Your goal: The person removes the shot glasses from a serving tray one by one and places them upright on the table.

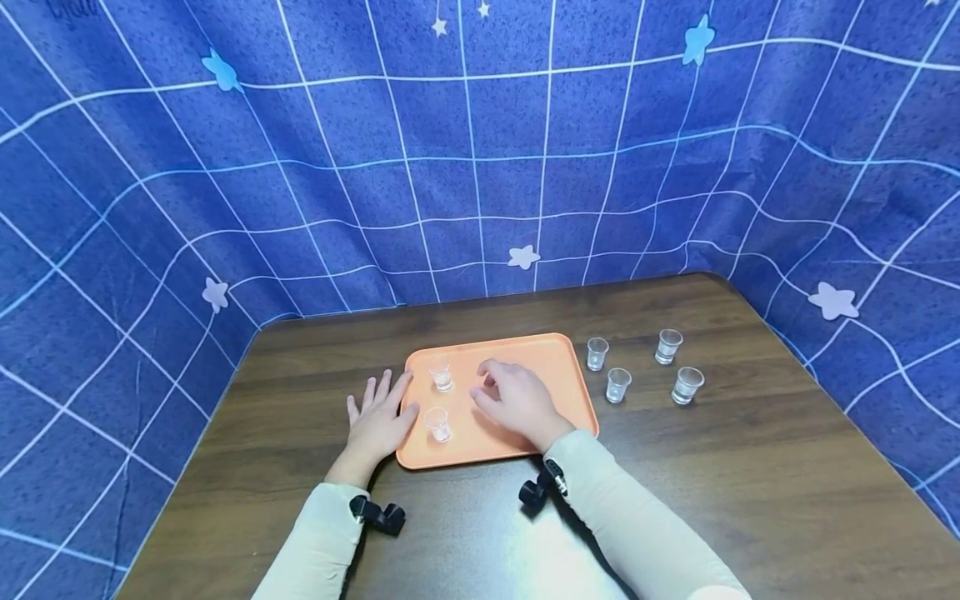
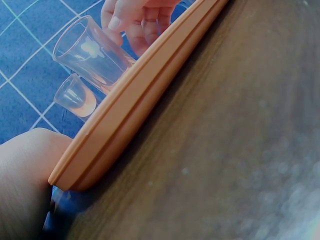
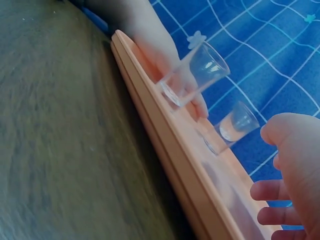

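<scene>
Two clear shot glasses stand upright on the left part of an orange tray [image 1: 495, 450]: a far one [image 1: 442, 379] and a near one [image 1: 438, 427]. My left hand [image 1: 377, 427] lies at the tray's left edge with fingers spread and the thumb at the rim. Over the middle of the tray is my right hand [image 1: 517, 402], its fingers loosely bent and apart from the thumb, holding nothing. In the right wrist view, the near shot glass [image 3: 195, 75] stands in front of the left hand [image 3: 160, 50], and the right hand's fingers [image 3: 277, 216] are beyond the far glass.
Several more shot glasses stand on the brown wooden table [image 1: 757, 467] right of the tray, among them one [image 1: 597, 354] close to its edge and another [image 1: 687, 386] farther right. A blue curtain [image 1: 480, 167] with white lines and stars encloses the table's back and sides.
</scene>
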The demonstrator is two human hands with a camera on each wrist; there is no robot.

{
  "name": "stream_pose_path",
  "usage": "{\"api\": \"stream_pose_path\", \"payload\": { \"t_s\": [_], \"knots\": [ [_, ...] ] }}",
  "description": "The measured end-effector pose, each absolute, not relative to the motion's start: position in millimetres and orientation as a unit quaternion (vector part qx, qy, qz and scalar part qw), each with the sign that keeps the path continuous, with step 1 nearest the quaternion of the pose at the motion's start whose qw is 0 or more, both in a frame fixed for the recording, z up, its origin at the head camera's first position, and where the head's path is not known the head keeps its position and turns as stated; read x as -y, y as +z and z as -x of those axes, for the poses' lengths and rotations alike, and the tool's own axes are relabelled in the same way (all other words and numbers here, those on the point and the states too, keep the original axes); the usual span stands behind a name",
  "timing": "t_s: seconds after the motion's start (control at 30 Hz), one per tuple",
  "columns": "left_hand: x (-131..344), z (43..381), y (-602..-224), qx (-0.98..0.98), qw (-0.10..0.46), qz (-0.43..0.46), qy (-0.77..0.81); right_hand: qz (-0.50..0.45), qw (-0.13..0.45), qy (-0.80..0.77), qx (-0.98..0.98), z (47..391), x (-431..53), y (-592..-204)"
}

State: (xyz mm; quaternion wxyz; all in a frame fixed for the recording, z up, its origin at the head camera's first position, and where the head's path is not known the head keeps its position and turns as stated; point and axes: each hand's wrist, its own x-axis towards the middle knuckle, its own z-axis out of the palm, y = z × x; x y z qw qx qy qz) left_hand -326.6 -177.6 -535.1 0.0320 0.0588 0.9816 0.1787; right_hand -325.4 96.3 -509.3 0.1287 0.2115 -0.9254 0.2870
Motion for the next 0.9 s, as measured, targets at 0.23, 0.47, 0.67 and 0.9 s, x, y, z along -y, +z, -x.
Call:
{"api": "stream_pose_path", "payload": {
  "t_s": [0.23,0.47,0.67,0.9],
  "knots": [
    [177,326,-534,-0.981,0.033,-0.058,0.182,-0.234,0.121,0.302,0.916,319,-86,-510],
    [176,327,-535,-0.982,0.033,-0.057,0.178,-0.280,0.106,0.312,0.902,312,-77,-510],
    [176,327,-533,-0.981,0.032,-0.062,0.179,-0.331,0.097,0.292,0.892,307,-72,-511],
    [177,325,-532,-0.981,0.029,-0.065,0.178,-0.347,0.102,0.277,0.890,301,-65,-514]
  ]
}}
